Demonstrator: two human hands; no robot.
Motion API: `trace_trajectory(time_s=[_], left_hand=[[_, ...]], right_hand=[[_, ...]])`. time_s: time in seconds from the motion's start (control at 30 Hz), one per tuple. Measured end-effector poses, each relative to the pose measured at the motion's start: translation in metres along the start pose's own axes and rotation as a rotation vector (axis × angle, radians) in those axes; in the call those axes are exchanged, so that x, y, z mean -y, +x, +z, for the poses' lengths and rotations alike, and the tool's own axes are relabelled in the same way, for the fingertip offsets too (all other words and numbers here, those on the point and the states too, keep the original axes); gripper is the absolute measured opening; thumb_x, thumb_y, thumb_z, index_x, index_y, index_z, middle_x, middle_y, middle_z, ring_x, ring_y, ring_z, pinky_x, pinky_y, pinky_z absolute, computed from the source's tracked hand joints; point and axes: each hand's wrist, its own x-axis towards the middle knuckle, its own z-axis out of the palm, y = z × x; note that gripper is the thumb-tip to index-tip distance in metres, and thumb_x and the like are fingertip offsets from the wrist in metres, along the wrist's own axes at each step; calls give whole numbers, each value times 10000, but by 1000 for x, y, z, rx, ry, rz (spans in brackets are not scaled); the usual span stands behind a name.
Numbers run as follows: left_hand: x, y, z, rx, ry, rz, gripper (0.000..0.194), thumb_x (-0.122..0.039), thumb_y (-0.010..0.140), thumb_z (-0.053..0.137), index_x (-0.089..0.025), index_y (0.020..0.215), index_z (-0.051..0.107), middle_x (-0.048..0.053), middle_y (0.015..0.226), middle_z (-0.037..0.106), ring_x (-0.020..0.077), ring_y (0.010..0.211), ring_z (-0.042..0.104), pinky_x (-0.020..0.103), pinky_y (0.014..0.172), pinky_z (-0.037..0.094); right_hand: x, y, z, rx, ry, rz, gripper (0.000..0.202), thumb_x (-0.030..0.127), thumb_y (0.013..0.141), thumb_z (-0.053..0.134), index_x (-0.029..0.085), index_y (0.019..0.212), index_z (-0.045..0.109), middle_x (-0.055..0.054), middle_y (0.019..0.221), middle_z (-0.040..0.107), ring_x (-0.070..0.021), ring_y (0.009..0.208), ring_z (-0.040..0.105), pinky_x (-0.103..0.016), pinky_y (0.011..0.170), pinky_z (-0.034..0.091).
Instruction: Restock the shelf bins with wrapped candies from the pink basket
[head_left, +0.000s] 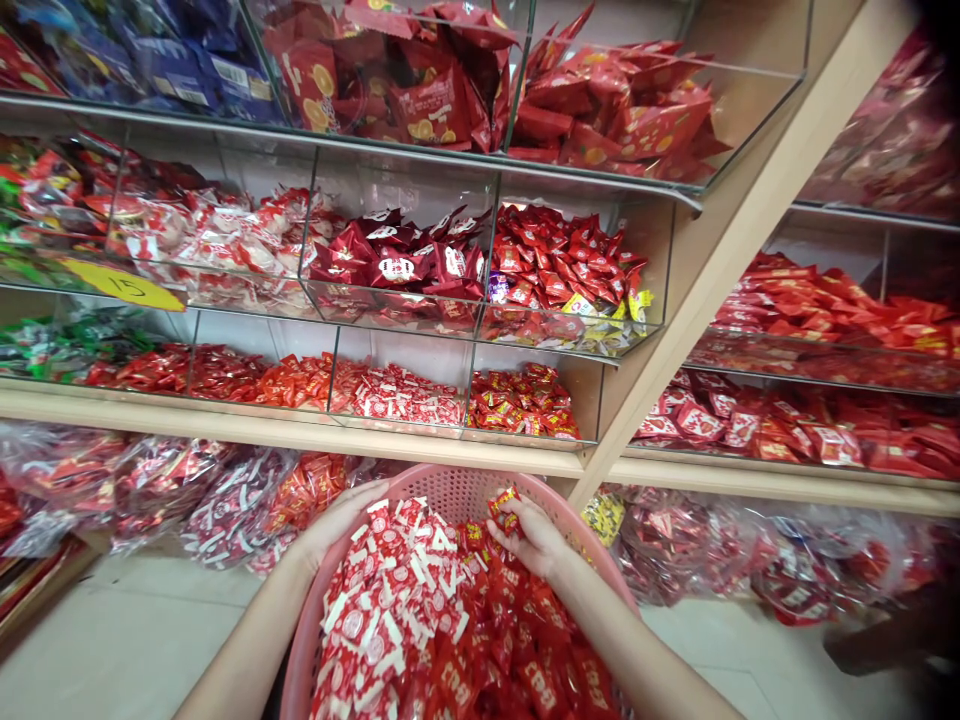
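Red packets and red-and-white packets lie in the pink basket. Against its left rim rests the left hand, grip unclear; inside its far right side, the right hand pinches a red-and-yellow packet.

"15", blk on yellow tag, L of view – only no. legible | blue pkts: wht label, barcode-like, digits too small | orange-pic pkts: small print, illeg. | maroon pkts: wht print, illeg. | red pkts in basket: gold characters – too blurred | red-wht sweets: round red print, illeg.
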Motion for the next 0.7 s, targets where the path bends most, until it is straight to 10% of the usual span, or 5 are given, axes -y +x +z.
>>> trace_trajectory(time_s=[0.7], left_hand=[[7,6,-7,46,-27,-10,405,-386,681,651,-190,1034,628,61,1142,611,227,1092,529,306,944,402]], right_hand=[[-2,3,-8,-74,-183,62,132,144,680,622,186,721,503,47,559,543,-71,490,533,-233,527,515]])
